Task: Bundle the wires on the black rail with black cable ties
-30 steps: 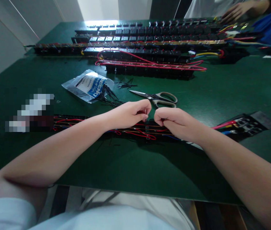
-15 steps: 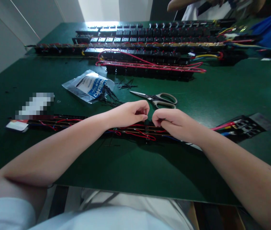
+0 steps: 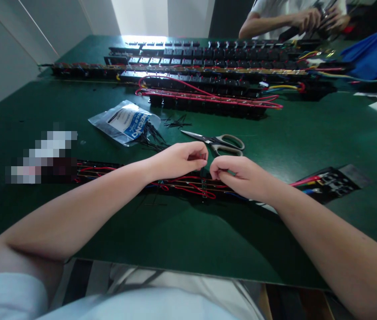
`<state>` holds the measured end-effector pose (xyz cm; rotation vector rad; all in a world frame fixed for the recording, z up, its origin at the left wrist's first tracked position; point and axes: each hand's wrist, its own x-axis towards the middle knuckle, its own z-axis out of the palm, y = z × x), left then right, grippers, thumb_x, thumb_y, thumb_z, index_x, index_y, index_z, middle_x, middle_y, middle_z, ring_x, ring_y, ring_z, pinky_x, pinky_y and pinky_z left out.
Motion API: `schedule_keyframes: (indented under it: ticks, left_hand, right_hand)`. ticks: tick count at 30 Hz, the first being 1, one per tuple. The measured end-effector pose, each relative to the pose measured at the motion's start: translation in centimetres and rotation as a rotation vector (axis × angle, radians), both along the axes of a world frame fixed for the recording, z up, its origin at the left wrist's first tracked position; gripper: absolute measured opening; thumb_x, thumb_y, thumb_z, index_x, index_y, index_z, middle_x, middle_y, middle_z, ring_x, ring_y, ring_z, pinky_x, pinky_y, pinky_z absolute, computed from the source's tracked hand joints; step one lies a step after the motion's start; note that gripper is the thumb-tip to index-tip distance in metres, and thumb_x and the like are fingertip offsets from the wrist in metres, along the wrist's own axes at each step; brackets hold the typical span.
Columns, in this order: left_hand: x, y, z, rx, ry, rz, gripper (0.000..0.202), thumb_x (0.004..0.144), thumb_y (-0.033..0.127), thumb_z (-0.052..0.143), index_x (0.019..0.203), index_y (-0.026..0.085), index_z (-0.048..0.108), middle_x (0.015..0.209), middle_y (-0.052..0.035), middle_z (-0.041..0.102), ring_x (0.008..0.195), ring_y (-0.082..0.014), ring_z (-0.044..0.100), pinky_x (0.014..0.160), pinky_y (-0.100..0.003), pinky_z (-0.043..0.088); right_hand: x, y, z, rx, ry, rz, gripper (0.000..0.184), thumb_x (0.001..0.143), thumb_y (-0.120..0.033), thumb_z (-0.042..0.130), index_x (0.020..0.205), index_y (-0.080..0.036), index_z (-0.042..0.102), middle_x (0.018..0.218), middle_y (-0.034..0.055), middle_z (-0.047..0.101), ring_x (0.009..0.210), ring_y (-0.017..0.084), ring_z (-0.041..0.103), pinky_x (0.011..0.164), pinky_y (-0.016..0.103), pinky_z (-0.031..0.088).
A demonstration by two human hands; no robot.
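My left hand (image 3: 188, 156) is closed in a pinch just above a wired black strip assembly (image 3: 188, 186), which has red, blue and yellowish wires along it. A thin dark strip, seemingly a cable tie (image 3: 203, 172), shows under its fingertips and reaches down to the wires. My right hand (image 3: 238, 172) is close beside it on the right, fingers curled together over the same wires. What its fingertips hold is hidden. Scissors (image 3: 213, 140) with grey-black handles lie just beyond both hands. An opened plastic bag (image 3: 123, 122) spills black cable ties (image 3: 153, 138) behind my left wrist.
Several long black socket strips (image 3: 208, 66) with wiring lie across the far side of the green table (image 3: 135, 235). A blue tray (image 3: 368, 55) sits at the far right. Across the table, another person's hands (image 3: 315, 20) hold a dark tool.
The view has tilted up slightly, bringing the other person's hands into clearer sight. My hands stay pinched over the wires, and the dark strip below my left fingertips shows more clearly.
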<state>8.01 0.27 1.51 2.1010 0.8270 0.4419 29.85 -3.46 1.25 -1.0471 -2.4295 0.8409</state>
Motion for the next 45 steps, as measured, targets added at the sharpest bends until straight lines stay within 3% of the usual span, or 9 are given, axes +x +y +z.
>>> schedule_keyframes:
  ticks: [4,7,11,14,30,35,39,45]
  left_hand:
    - [-1.4,1.0,2.0,0.234,0.152,0.032,0.017,0.093,0.028,0.047,0.091,0.019,0.061,0.084,0.0016,0.064,0.076,-0.0126,0.057,0.069,-0.024,0.041]
    - [-3.1,2.3,3.1,0.465,0.417,0.083,0.021,0.093,0.027,0.046,0.099,0.019,0.065,0.093,-0.0023,0.069,0.085,-0.0177,0.062,0.074,-0.028,0.042]
    - [-4.5,3.2,2.8,0.564,0.776,0.083,0.024,0.091,0.029,0.046,0.101,0.022,0.067,0.102,-0.005,0.072,0.093,-0.0229,0.066,0.071,-0.029,0.043]
    - [-4.4,3.2,2.0,0.564,0.872,0.039,0.022,0.088,0.029,0.051,0.101,0.024,0.067,0.106,-0.004,0.073,0.095,-0.0235,0.067,0.069,-0.029,0.043]
    - [-3.9,2.8,2.4,0.543,0.8,0.072,0.018,0.08,0.03,0.047,0.084,0.023,0.064,0.087,-0.0021,0.069,0.077,-0.0205,0.062,0.058,-0.029,0.03]
    - [-3.8,2.8,2.4,0.488,0.786,0.118,0.022,0.081,0.034,0.048,0.09,0.022,0.064,0.081,-0.0028,0.068,0.071,-0.019,0.059,0.057,-0.029,0.028]
    - [-4.1,3.2,2.2,0.363,0.641,0.08,0.02,0.079,0.032,0.054,0.093,0.022,0.064,0.08,-0.0014,0.068,0.068,-0.0167,0.059,0.06,-0.027,0.037]
    - [-4.5,4.0,1.8,0.198,0.515,0.071,0.038,0.085,0.032,0.054,0.122,0.023,0.061,0.095,-0.0021,0.073,0.082,-0.0173,0.068,0.071,-0.026,0.046]
  right_hand:
    - [0.1,0.0,0.0,0.005,0.008,0.009,0.019,0.084,-0.01,0.043,0.076,-0.018,0.058,0.073,-0.0003,0.059,0.067,0.012,0.051,0.065,0.024,0.038]
    - [0.1,0.0,0.0,-0.001,0.008,0.008,0.019,0.085,-0.011,0.043,0.076,-0.018,0.058,0.074,0.0,0.06,0.068,0.012,0.052,0.067,0.024,0.039]
    - [0.1,0.1,-0.1,-0.003,0.001,0.007,0.019,0.087,-0.011,0.043,0.078,-0.018,0.059,0.075,0.0001,0.061,0.069,0.012,0.053,0.066,0.023,0.04]
    - [0.1,0.1,-0.1,0.004,0.0,0.005,0.019,0.086,-0.011,0.044,0.078,-0.018,0.059,0.075,0.0001,0.062,0.068,0.012,0.053,0.066,0.023,0.04]
    - [0.1,0.1,-0.1,-0.009,0.007,0.006,0.018,0.087,-0.013,0.044,0.077,-0.018,0.058,0.074,0.0007,0.062,0.069,0.013,0.054,0.066,0.025,0.04]
    - [0.1,0.1,0.0,-0.015,0.003,-0.003,0.019,0.087,-0.013,0.044,0.078,-0.018,0.059,0.074,0.0008,0.062,0.069,0.013,0.054,0.066,0.025,0.04]
    - [0.2,0.1,-0.1,-0.017,0.004,-0.003,0.018,0.086,-0.013,0.044,0.077,-0.018,0.059,0.074,0.0006,0.062,0.068,0.013,0.054,0.065,0.025,0.04]
    - [0.2,0.1,-0.2,-0.006,-0.006,-0.002,0.018,0.085,-0.011,0.044,0.079,-0.019,0.059,0.075,0.0,0.061,0.068,0.013,0.053,0.065,0.024,0.039]
